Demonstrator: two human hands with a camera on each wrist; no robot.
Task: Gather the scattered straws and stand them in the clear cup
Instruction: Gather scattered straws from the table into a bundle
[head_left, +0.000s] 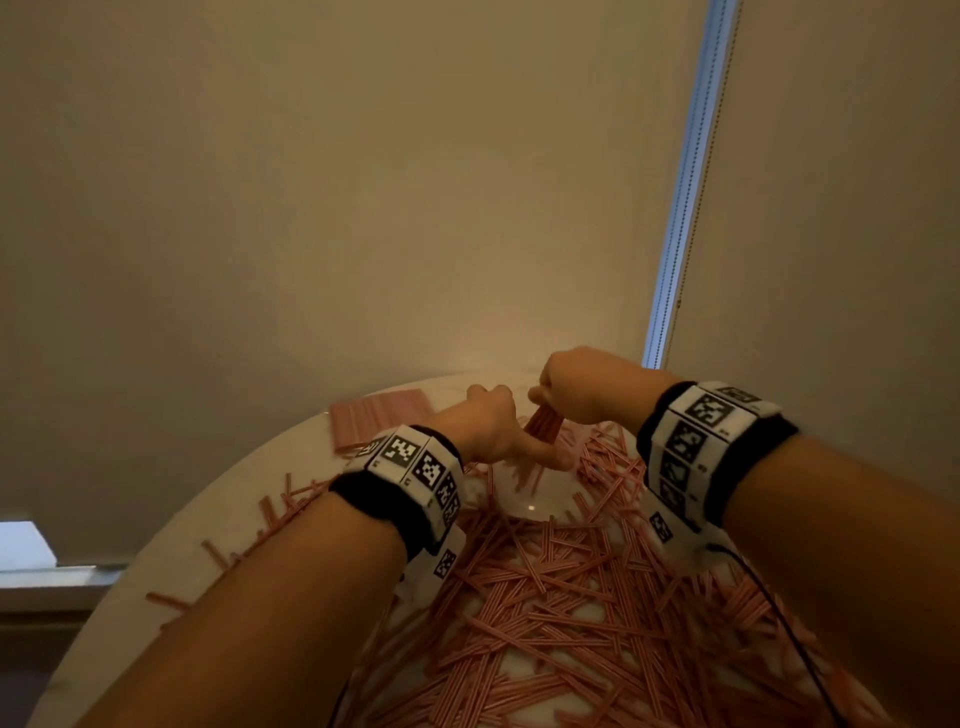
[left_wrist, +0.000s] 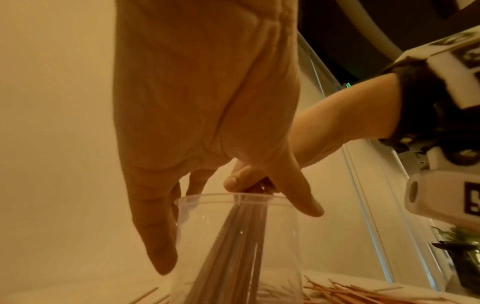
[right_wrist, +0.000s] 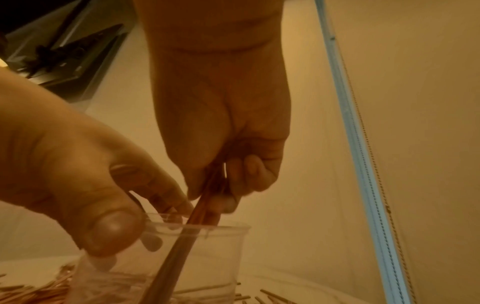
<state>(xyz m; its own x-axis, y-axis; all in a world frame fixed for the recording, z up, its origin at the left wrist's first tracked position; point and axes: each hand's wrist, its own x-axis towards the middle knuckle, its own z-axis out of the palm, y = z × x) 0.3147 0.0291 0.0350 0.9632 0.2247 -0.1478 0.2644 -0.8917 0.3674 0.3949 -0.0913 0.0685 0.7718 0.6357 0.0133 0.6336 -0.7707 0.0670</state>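
Loose straws (head_left: 561, 597) blanket the desk (head_left: 208, 519) around the cup (head_left: 524, 493). Both hands crowd its mouth: left hand (head_left: 493, 426) at the rim, right hand (head_left: 587, 389) above. The desk's left edge lies barer.

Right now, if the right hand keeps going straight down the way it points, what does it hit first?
Probably the clear cup: the right hand grips a straw bundle already inside, so the straw tips likely reach the cup's bottom before its fingers reach the rim.

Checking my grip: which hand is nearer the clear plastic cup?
Left. The left hand grips the clear plastic cup's rim; the right hand hovers above it, pinching the pink straw bundle.
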